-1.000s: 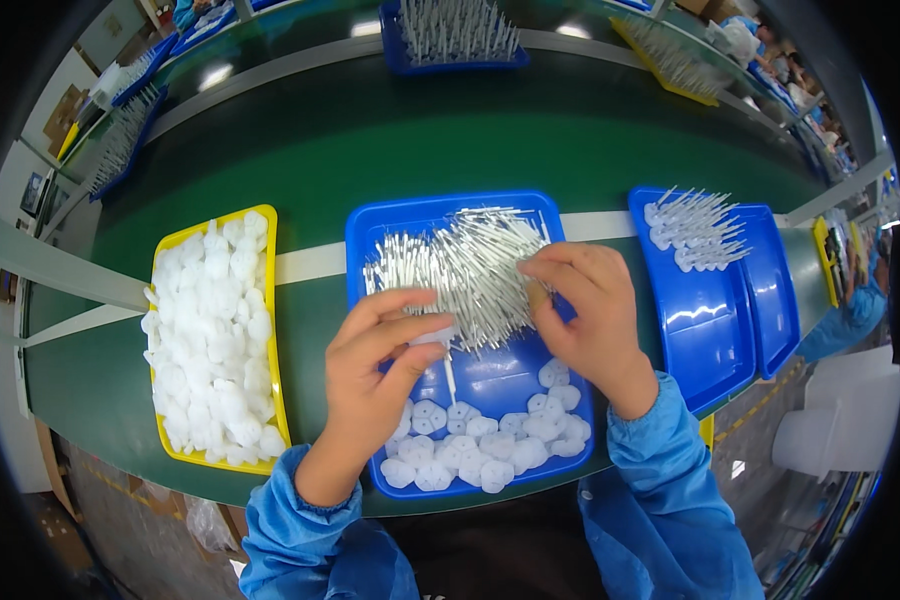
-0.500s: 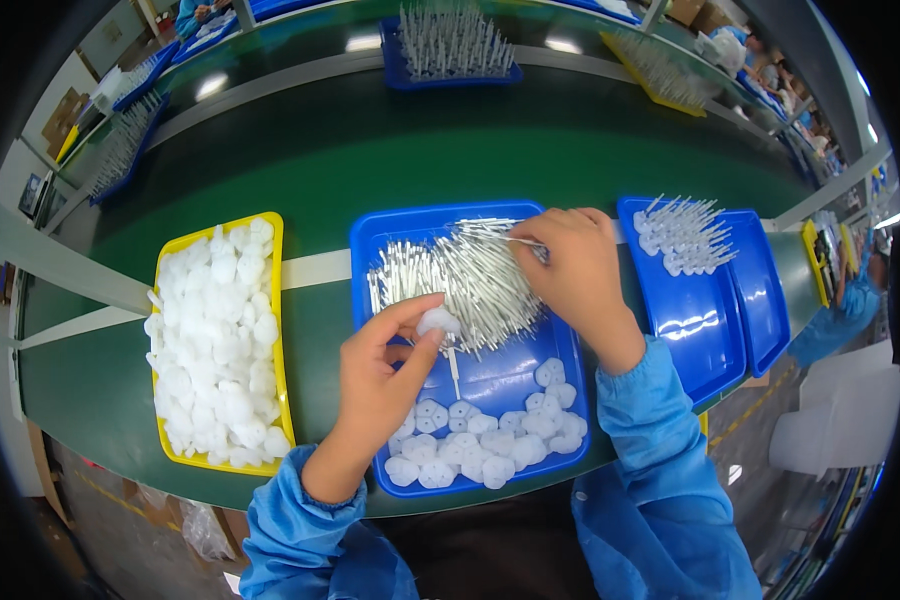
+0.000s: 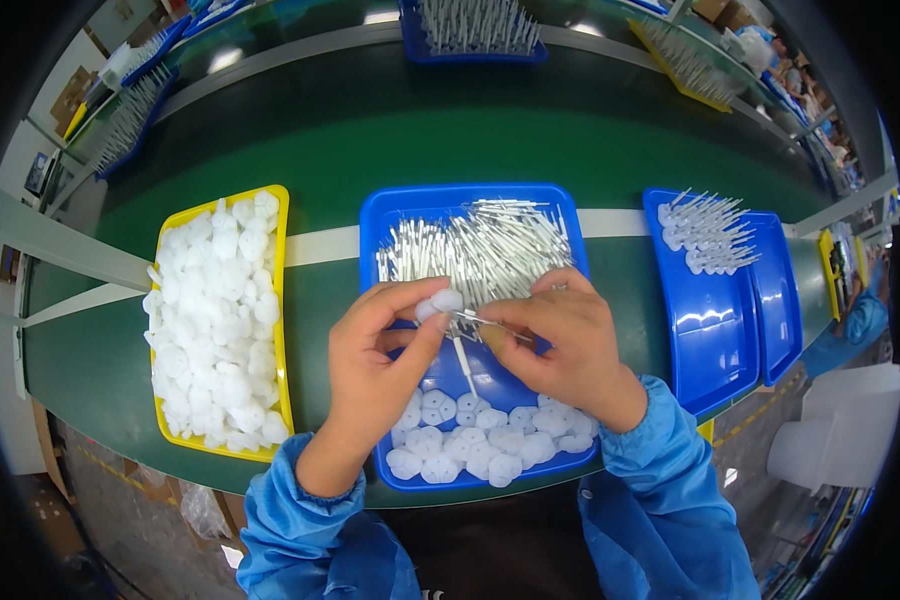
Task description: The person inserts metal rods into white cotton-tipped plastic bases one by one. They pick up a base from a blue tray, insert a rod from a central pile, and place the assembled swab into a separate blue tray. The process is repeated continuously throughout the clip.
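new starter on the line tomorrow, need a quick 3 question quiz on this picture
1. True or false: the left hand pinches a small white cap at its fingertips.
2. Which tray holds the heap of thin white sticks? A) the yellow tray B) the middle blue tray C) the right blue tray
3. What does the right hand hold?

Key: 1 true; 2 B; 3 a thin stick, pointed toward the cap.

Left hand [image 3: 375, 350] pinching white cap [image 3: 440, 302], right hand [image 3: 560, 335] holding thin stick [image 3: 490, 325], over blue tray [image 3: 410, 215]
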A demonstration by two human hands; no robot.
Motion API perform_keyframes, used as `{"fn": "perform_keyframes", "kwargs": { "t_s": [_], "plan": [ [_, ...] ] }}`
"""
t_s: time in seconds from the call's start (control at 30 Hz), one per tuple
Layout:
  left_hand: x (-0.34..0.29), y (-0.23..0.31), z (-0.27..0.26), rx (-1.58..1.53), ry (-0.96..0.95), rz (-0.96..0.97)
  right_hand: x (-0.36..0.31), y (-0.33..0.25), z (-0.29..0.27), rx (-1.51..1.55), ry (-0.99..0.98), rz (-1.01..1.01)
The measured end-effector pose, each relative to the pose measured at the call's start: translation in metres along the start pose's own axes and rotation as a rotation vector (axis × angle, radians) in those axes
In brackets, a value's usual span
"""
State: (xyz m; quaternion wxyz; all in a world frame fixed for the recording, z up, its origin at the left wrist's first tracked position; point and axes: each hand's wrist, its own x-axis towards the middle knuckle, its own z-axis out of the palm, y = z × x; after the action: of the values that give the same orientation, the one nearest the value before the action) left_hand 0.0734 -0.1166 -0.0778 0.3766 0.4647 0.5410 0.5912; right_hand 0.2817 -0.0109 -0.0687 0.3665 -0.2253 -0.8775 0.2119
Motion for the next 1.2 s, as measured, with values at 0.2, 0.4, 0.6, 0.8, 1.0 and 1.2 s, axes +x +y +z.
{"fn": "perform_keyframes", "kwargs": {
  "t_s": [0.2,0.4,0.6,0.8,1.0,1.2],
  "plan": [
    [0.003,-0.004,0.001,0.001,0.073,0.101,0.000,-0.001,0.002,0.048,-0.002,0.048],
    [0.004,-0.008,-0.002,0.183,0.007,0.182,-0.002,-0.003,0.006,0.176,0.029,0.175],
    [0.001,-0.002,-0.001,0.421,0.002,0.266,0.002,-0.007,0.004,0.145,-0.062,0.237],
    [0.001,-0.001,0.003,0.406,0.039,0.264,0.003,-0.013,0.005,0.262,-0.062,0.397],
    [0.002,-0.004,0.005,0.430,0.050,0.320,0.000,-0.009,0.011,-0.009,0.062,0.081],
    [0.001,-0.001,0.003,0.536,0.008,0.379,0.002,-0.015,0.005,0.376,-0.165,0.581]
  ]
}}
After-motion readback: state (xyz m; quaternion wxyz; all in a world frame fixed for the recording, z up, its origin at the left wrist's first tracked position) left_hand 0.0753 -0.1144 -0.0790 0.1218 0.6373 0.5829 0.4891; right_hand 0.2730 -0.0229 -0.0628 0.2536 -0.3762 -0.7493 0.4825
